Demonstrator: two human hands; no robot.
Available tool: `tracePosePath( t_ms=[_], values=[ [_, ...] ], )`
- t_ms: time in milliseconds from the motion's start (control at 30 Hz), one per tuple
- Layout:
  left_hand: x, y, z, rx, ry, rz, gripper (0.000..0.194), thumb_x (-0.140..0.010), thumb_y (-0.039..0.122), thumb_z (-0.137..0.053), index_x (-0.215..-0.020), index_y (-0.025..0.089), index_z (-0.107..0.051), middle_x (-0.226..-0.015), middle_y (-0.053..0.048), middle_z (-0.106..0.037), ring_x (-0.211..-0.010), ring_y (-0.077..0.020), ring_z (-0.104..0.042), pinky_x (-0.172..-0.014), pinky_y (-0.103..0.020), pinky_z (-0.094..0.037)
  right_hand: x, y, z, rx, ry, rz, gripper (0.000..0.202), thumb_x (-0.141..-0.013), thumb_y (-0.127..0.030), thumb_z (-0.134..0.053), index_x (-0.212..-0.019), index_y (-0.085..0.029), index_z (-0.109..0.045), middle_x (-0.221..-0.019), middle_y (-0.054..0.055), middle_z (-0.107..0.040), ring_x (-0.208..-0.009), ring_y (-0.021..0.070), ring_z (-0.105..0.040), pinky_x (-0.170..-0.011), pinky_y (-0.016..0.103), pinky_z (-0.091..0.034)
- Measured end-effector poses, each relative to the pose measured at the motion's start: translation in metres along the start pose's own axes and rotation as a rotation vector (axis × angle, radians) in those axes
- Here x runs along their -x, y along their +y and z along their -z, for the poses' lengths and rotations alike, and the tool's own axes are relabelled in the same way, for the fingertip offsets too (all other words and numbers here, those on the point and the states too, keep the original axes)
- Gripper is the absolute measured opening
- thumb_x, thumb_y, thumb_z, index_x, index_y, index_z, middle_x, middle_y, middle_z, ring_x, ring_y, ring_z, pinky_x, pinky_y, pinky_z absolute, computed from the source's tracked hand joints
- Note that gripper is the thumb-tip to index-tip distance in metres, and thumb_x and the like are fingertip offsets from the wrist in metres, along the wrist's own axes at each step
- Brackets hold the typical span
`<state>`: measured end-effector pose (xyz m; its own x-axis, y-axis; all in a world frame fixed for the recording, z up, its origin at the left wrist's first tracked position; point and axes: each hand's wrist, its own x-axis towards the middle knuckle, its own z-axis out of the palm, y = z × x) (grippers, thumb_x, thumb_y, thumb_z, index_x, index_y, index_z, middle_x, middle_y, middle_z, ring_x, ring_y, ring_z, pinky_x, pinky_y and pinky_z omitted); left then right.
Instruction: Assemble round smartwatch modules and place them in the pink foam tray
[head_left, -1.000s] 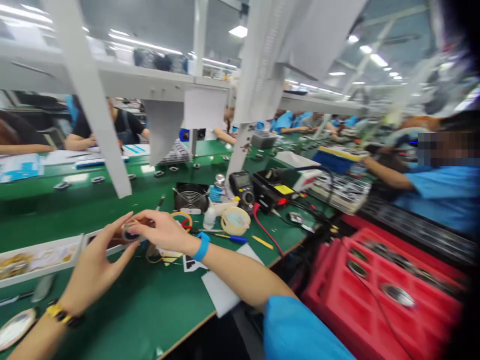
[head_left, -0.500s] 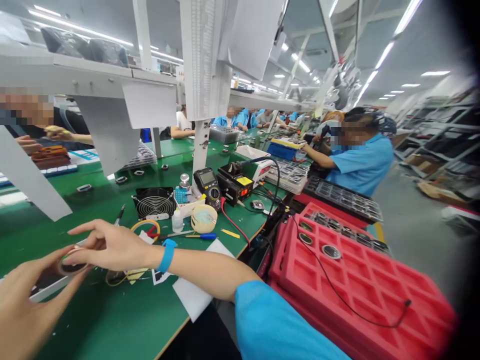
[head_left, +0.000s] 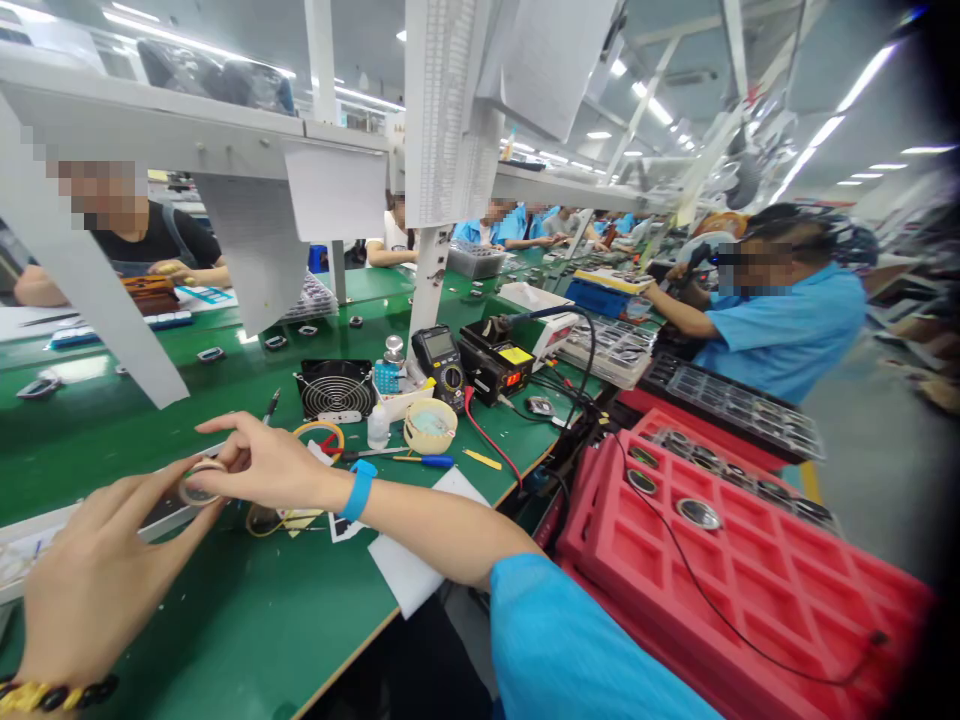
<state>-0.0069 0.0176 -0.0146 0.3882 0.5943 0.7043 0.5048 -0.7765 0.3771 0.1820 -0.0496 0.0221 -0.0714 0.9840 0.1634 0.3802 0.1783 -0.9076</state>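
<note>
Between my hands is a small round metal-rimmed piece point(head_left: 201, 484), like a watch case, held above the green bench at the left. My left hand point(head_left: 112, 550) grips its edge between thumb and fingertips. From the other side my right hand point(head_left: 274, 465) pinches the same piece, its index finger raised and a blue band point(head_left: 360, 490) round the wrist. A long white-edged tray point(head_left: 56, 515) lies partly hidden behind my left hand. Just beyond the right hand are a black fan point(head_left: 335, 390), a roll of tape point(head_left: 339, 430) and a small white bottle point(head_left: 378, 428).
A multimeter point(head_left: 441, 365) and a soldering station point(head_left: 496, 362) stand mid-bench near a round yellowish tub point(head_left: 430, 428). Stacked red foam trays point(head_left: 757, 560) at the right carry several round pieces and a thin cable. Co-workers sit across the bench and at the right.
The view has turned slightly left, so the bench items appear farther right. Both hands keep hold of the round piece, whose face now shows more lightly.
</note>
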Motion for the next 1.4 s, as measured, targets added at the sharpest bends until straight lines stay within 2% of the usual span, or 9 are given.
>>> tracePosePath(
  t_ms=[67, 133, 300, 400, 533, 700, 800, 1000, 1400],
  values=[
    [-0.003, 0.013, 0.008, -0.082, -0.034, -0.031, 0.038, -0.084, 0.061, -0.064, -0.116, 0.041, -0.066, -0.097, 0.004, -0.067, -0.087, -0.0234, -0.064, -0.068, -0.03, -0.041, -0.002, 0.002, -0.003, -0.086, 0.012, -0.021, 0.076, -0.079, -0.053, -0.069, -0.143, -0.022, -0.041, -0.105, -0.001, -0.063, -0.093, -0.0005, -0.058, -0.081, 0.009, -0.043],
    [-0.005, 0.02, 0.013, -0.059, -0.047, -0.059, 0.035, -0.087, 0.059, -0.062, -0.117, 0.04, -0.065, -0.097, 0.004, -0.066, -0.085, -0.0214, -0.064, -0.068, -0.031, -0.044, -0.004, 0.004, -0.005, -0.198, 0.005, -0.035, 0.081, -0.077, -0.054, -0.07, -0.145, -0.02, -0.039, -0.104, 0.0, -0.063, -0.091, -0.001, -0.058, -0.082, 0.009, -0.045],
    [-0.005, 0.018, 0.016, 0.023, -0.042, -0.074, 0.036, -0.087, 0.046, -0.07, -0.12, 0.031, -0.066, -0.1, 0.0, -0.066, -0.083, -0.0176, -0.063, -0.076, -0.03, -0.049, -0.007, 0.005, -0.007, -0.324, -0.036, -0.074, 0.079, -0.075, -0.052, -0.072, -0.139, -0.016, -0.046, -0.097, 0.002, -0.063, -0.083, -0.0026, -0.058, -0.078, 0.006, -0.045],
    [-0.004, 0.018, 0.016, 0.1, -0.085, -0.049, 0.037, -0.087, 0.038, -0.07, -0.121, 0.024, -0.067, -0.101, -0.004, -0.066, -0.088, -0.0177, -0.062, -0.079, -0.029, -0.05, -0.01, 0.007, -0.008, -0.389, -0.05, -0.115, 0.072, -0.077, -0.054, -0.069, -0.133, -0.014, -0.051, -0.107, 0.005, -0.063, -0.088, -0.0005, -0.061, -0.08, 0.008, -0.05],
    [-0.008, 0.017, 0.016, 0.197, -0.094, 0.019, 0.039, -0.084, 0.031, -0.073, -0.123, 0.024, -0.068, -0.103, -0.005, -0.067, -0.091, -0.0169, -0.062, -0.082, -0.029, -0.05, -0.02, 0.012, -0.009, -0.557, -0.055, -0.205, 0.069, -0.086, -0.065, -0.053, -0.128, -0.01, -0.054, -0.116, 0.01, -0.061, -0.092, 0.0038, -0.063, -0.085, 0.015, -0.056],
    [-0.011, 0.018, 0.019, 0.275, -0.062, 0.057, 0.039, -0.081, 0.025, -0.075, -0.12, 0.022, -0.069, -0.101, -0.005, -0.067, -0.085, -0.0153, -0.061, -0.08, -0.029, -0.05, -0.018, 0.009, -0.012, -0.67, -0.237, -0.313, 0.069, -0.098, -0.063, -0.029, -0.145, -0.016, -0.044, -0.119, 0.012, -0.061, -0.098, 0.0074, -0.065, -0.095, 0.025, -0.056],
    [-0.011, 0.018, 0.019, 0.294, -0.071, 0.07, 0.04, -0.08, 0.021, -0.075, -0.12, 0.024, -0.069, -0.102, -0.005, -0.067, -0.088, -0.0153, -0.061, -0.081, -0.029, -0.051, -0.013, 0.006, -0.013, -0.767, -0.294, -0.308, 0.067, -0.097, -0.063, -0.031, -0.144, -0.015, -0.044, -0.124, 0.013, -0.059, -0.111, 0.0095, -0.063, -0.102, 0.026, -0.055],
    [-0.012, 0.018, 0.02, 0.282, -0.063, 0.056, 0.039, -0.081, 0.022, -0.074, -0.119, 0.023, -0.069, -0.103, -0.006, -0.067, -0.089, -0.0165, -0.062, -0.082, -0.031, -0.052, -0.012, 0.009, -0.012, -0.908, -0.379, -0.321, 0.057, -0.096, -0.054, -0.043, -0.137, -0.015, -0.047, -0.134, 0.012, -0.053, -0.121, 0.0109, -0.06, -0.109, 0.029, -0.053],
    [-0.012, 0.02, 0.02, 0.281, -0.107, 0.006, 0.037, -0.083, 0.022, -0.073, -0.12, 0.022, -0.068, -0.101, -0.006, -0.068, -0.093, -0.0172, -0.063, -0.084, -0.032, -0.051, -0.013, 0.014, -0.013, -0.952, -0.396, -0.352, 0.052, -0.095, -0.054, -0.044, -0.128, -0.014, -0.048, -0.134, 0.012, -0.053, -0.117, 0.0109, -0.06, -0.102, 0.026, -0.055]
  ],
)
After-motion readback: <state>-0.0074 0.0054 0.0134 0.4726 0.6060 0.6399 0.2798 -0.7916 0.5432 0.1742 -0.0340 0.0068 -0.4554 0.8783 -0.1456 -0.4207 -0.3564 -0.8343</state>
